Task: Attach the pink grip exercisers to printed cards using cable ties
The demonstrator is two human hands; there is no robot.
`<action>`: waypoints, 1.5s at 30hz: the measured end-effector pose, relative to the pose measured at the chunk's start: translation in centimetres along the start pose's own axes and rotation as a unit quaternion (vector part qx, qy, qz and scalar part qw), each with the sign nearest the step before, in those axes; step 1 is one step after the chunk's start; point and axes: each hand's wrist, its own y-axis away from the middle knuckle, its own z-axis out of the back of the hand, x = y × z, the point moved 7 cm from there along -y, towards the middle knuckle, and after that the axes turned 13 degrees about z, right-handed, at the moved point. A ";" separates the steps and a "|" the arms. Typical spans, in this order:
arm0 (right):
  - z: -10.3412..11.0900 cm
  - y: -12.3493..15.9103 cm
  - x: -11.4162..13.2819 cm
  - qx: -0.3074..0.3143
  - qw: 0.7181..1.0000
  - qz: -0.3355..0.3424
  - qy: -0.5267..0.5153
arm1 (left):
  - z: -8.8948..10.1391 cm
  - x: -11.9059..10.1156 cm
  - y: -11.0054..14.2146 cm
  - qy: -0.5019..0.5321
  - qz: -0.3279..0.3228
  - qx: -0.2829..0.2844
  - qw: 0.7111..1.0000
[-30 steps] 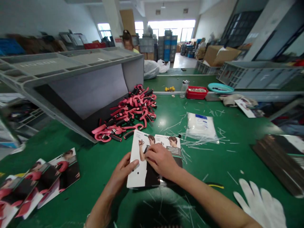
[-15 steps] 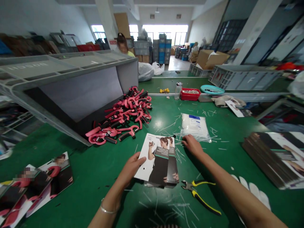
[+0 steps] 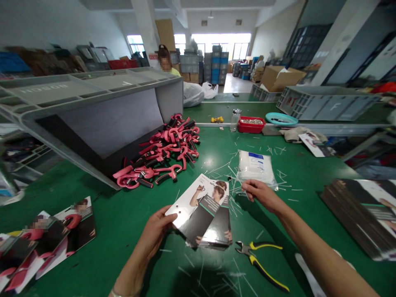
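Note:
My left hand [image 3: 156, 232] grips the near left edge of a printed packaging card [image 3: 198, 206] and holds it lifted and tilted over a small stack of the same cards [image 3: 218, 233] on the green table [image 3: 123, 218]. My right hand [image 3: 261, 194] hovers to the right of the card, fingers pinched on a thin white cable tie that is hard to see, just below a clear bag of white ties [image 3: 256, 167]. A pile of pink and black hand grippers [image 3: 163, 150] lies beyond the card.
Yellow-handled pliers [image 3: 261, 262] lie near the front edge. Finished cards with grippers [image 3: 46, 239] sit at the far left. A tipped grey crate [image 3: 93, 111] is at the left, a card stack [image 3: 365, 210] at the right. Loose white ties litter the table. A person sits behind the crate.
My left hand has lifted and tilted the top card off the stack. My right hand left the card, reached to the bag of ties and has risen slightly with its fingers pinched.

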 end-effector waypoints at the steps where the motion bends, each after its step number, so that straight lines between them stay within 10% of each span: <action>1: -0.8 0.5 0.7 0.006 0.997 -0.008 -0.075 | -0.3 0.0 -0.4 -0.008 0.001 0.005 1.000; 12: -8.6 0.8 4.4 0.067 0.942 -0.053 -0.324 | 0.1 0.7 -0.9 -0.040 -0.019 0.036 0.998; 19: -11.5 -2.6 6.7 0.001 0.970 0.017 -0.244 | 1.8 -3.1 -1.0 -0.042 -0.116 0.006 0.992; 28: -19.5 -5.9 7.9 0.031 0.989 0.137 -0.037 | 0.8 -1.4 -3.9 -0.030 -0.056 0.099 0.993; 35: -19.8 -6.0 6.6 0.018 0.987 0.158 0.020 | 2.0 1.2 -4.9 0.121 -0.098 0.027 0.987; 45: -21.1 -6.2 7.4 0.105 0.957 0.240 0.126 | 1.4 1.2 -5.9 0.038 -0.171 -0.028 0.984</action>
